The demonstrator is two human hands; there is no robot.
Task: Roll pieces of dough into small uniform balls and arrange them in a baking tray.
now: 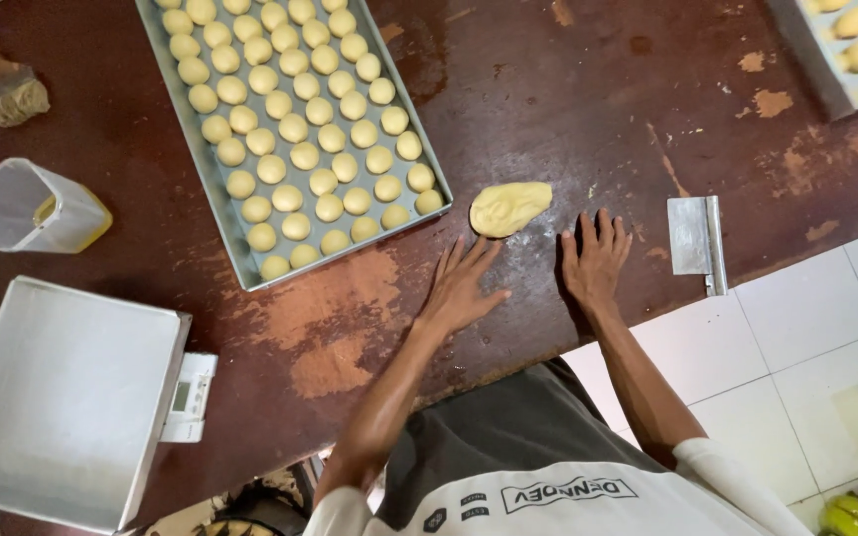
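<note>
Worn brown desk (568,109) carries a soft, light, likely tacky dough lump (510,207) near its front edge; our left hand (464,288) and right hand (596,260) lie flat, fingers spread, holding nothing, and we judge cupping it underneath best.

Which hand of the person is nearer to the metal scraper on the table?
The right hand. It lies flat on the table just to the left of the metal scraper, not touching it. The left hand lies farther away, below the lump of dough.
</note>
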